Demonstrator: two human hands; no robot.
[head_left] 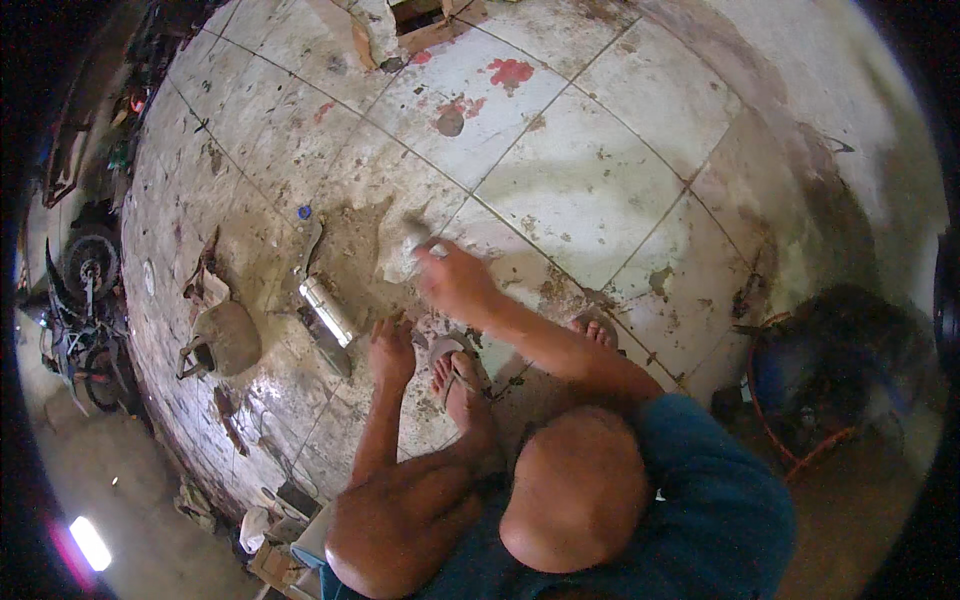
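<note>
My right hand point(450, 275) is closed on a blurred pale grey object point(414, 236) over a patch of grey grit on the tiled floor point(565, 180). My left hand point(392, 350) hangs beside my sandalled foot with loosely bent fingers apart, holding nothing visible. Just left of it lie a silver cylinder point(326, 310) and a flat dull tool point(332, 358). A dark curved piece point(312, 247) extends beyond the cylinder, with a small blue cap point(304, 213) nearby.
A dirty jug-like container point(225, 340) and scraps lie to the left. Bicycle or motorbike parts point(85, 310) are at the far left. A dark blue-black heap with orange hose point(830, 370) sits at right by the wall point(870, 130). Cardboard point(360, 40) is at the top.
</note>
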